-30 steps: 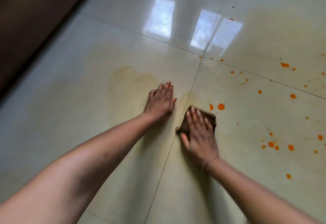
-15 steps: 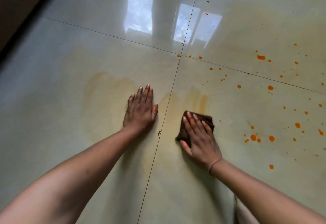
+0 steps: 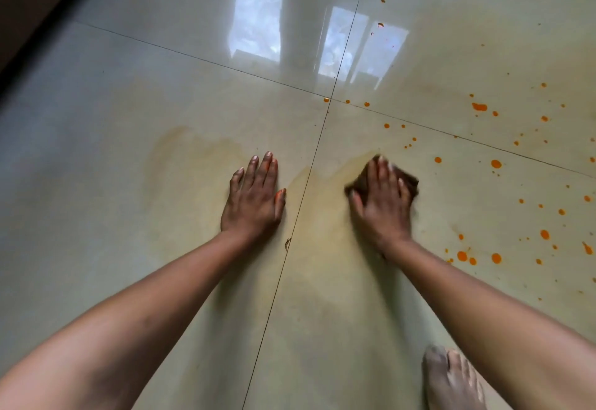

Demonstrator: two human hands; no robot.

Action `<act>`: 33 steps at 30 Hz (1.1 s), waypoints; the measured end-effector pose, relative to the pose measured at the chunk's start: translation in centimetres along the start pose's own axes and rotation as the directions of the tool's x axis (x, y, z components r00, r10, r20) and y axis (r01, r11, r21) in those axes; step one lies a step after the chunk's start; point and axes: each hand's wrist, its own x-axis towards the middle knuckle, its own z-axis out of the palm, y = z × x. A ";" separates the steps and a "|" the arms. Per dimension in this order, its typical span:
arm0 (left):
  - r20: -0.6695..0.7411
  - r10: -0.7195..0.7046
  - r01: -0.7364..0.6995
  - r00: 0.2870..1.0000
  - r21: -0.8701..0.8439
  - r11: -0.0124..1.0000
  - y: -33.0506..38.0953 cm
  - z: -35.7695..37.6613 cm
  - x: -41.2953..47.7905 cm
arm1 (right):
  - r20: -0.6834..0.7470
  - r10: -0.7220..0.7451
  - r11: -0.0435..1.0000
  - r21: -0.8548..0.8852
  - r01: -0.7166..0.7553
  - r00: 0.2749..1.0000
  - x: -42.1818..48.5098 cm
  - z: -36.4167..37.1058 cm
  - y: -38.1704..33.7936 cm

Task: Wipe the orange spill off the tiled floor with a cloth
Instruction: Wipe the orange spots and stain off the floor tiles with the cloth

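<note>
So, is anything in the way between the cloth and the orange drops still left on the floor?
Nothing visible. The right hand presses the cloth flat; only bare, smeared tile lies between it and the nearest orange drops to its right.

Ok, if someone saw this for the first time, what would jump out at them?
The bright orange drops scattered over the glossy pale tiled floor on the right stand out most. In the middle, two hands lie flat on the floor: the right hand presses a dark brown cloth, the left hand rests bare across the grout line from it. A yellowish smear spreads around both.
</note>
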 end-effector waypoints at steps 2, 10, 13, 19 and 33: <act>-0.001 0.002 -0.002 1.000 -0.001 1.000 0.1 0.0 0.2 | 0.024 0.092 0.995 0.025 -0.093 0.995 3.0 0.2 -4.4; 0.010 0.003 -0.003 1.000 -0.022 1.000 0.1 -0.2 0.0 | 0.071 -0.325 0.945 -0.025 0.327 0.943 -4.5 0.1 1.9; 0.009 -0.002 0.002 1.000 -0.020 1.000 0.2 -0.1 0.0 | 0.007 0.025 1.000 0.010 -0.025 1.000 1.9 0.1 -2.6; 0.025 0.000 0.000 1.000 -0.018 1.000 0.1 -0.5 -0.1 | 0.148 -0.423 0.902 -0.030 0.431 0.894 -6.4 0.0 -1.6; 0.003 -0.189 0.188 0.982 -0.107 0.976 -7.0 -2.6 -1.5 | 0.112 -0.318 0.945 -0.039 0.324 0.942 -2.2 0.2 -2.2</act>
